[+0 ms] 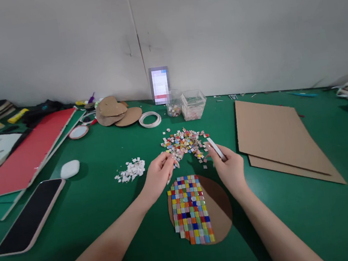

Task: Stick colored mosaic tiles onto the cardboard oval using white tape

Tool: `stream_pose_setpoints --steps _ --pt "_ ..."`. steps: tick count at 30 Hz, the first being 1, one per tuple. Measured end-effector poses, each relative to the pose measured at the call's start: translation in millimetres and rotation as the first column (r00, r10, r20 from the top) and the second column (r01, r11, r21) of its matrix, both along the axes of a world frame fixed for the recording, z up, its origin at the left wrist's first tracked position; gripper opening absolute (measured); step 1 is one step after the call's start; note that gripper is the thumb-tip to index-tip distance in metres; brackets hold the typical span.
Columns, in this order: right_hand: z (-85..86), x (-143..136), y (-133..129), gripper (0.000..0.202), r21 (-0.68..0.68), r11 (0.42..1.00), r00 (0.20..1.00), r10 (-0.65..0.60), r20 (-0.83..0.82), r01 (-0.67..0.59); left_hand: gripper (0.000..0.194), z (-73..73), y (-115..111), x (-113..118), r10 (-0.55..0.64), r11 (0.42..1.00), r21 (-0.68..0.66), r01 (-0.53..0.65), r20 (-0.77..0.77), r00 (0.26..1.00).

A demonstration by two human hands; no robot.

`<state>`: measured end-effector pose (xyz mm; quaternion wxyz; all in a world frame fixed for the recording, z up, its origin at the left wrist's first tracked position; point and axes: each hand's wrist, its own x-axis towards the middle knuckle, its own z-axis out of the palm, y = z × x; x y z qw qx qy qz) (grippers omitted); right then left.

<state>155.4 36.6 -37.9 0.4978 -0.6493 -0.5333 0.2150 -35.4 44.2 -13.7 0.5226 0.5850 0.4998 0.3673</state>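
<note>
A round cardboard disc (219,210) lies in front of me, its left part covered by rows of small coloured square tiles (189,210); bare cardboard shows on the right. Beyond it is a loose heap of mixed tiles (185,142). My left hand (161,170) is closed at the heap's near left edge, fingertips pinched; what they hold is too small to name. Closed around a thin white strip (216,149), my right hand (228,166) is at the heap's right side, above the disc's far right edge. White paper bits (131,170) lie left of my left hand.
Brown cardboard sheets (273,134) lie at right. A phone (31,217), white case (70,169) and red board (32,153) are at left. Along the back are cardboard discs (129,116), a tape roll (150,119), a clear box (193,105) and a lit screen (160,85).
</note>
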Motion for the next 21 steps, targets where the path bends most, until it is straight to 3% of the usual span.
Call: stream_pose_setpoints --steps 5,7,9,13,15,18,21 --pt "4.5 2 0 0.031 0.059 0.989 0.971 -0.119 -0.206 0.134 0.029 0.6 0 0 -0.003 1.000 -0.001 0.003 -0.016 1.000" --pt "7.2 8 3 0.028 0.083 0.978 0.902 -0.143 -0.408 0.192 0.029 -0.3 0 0 -0.010 1.000 0.002 0.010 -0.008 1.000" --pt "10.8 16 6 0.026 0.123 0.977 0.773 -0.061 -0.631 0.177 0.029 -1.6 -1 0 -0.018 1.000 0.011 0.018 0.001 1.000" --pt "19.4 32 8 0.037 0.226 0.969 0.488 0.245 -0.838 -0.098 0.029 -3.1 -2 1 -0.045 0.999 0.032 0.044 0.019 0.999" --pt "22.7 32 5 0.039 0.263 0.941 0.412 0.330 -0.849 -0.212 0.030 -2.6 -3 1 -0.065 0.997 0.030 0.064 0.026 0.998" --pt "23.3 19 -3 0.038 0.212 0.857 0.426 0.430 -0.796 -0.470 0.030 -0.5 -6 3 -0.098 0.994 0.046 0.097 0.022 0.995" --pt "18.3 -6 -13 0.040 0.037 0.787 0.522 0.443 -0.728 -0.616 0.030 1.8 -11 6 -0.140 0.985 0.100 0.143 -0.040 0.989"
